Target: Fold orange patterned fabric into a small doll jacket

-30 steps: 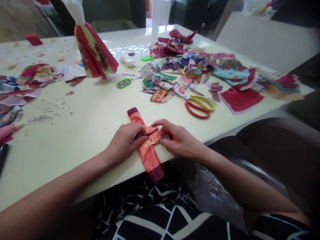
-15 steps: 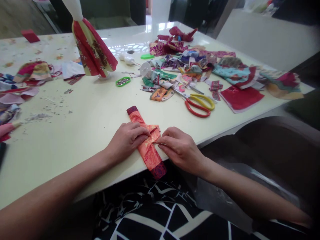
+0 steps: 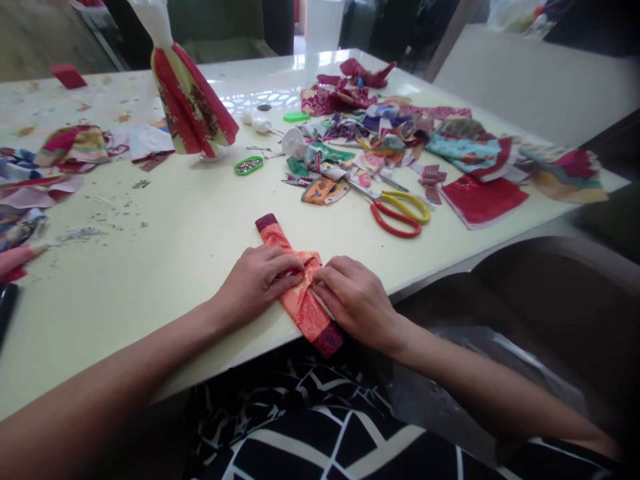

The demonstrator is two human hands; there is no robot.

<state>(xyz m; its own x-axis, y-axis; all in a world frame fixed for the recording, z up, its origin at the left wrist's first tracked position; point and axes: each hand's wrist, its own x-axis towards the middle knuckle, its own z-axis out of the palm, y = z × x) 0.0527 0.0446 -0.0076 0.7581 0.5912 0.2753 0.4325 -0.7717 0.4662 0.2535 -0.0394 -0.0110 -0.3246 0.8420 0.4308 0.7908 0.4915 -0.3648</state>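
An orange doll garment [image 3: 310, 311] with dark purple sleeve ends lies across the table's front edge, its lower end jutting past it. My left hand [image 3: 263, 277] rests over its middle from the left, fingertips pinching the cloth near the neck opening. From the right, my right hand [image 3: 353, 297] pinches the garment's right edge between thumb and fingers. Both sets of fingertips are close together, and the cloth between them is partly hidden. Beyond them lie scissors [image 3: 397, 213] with one yellow and one red handle.
A white doll form in a red and yellow skirt [image 3: 193, 107] stands at the back left. Near it is a green dish of beads [image 3: 249, 165]. Fabric scraps [image 3: 385, 127] are heaped at the back right, beside a red cloth square [image 3: 484, 199]. More scraps [image 3: 73, 143] lie left.
My right hand has moved slightly left, closer to my left fingertips. The garment's lower end has swung a little to the right. The whole view has shifted slightly.
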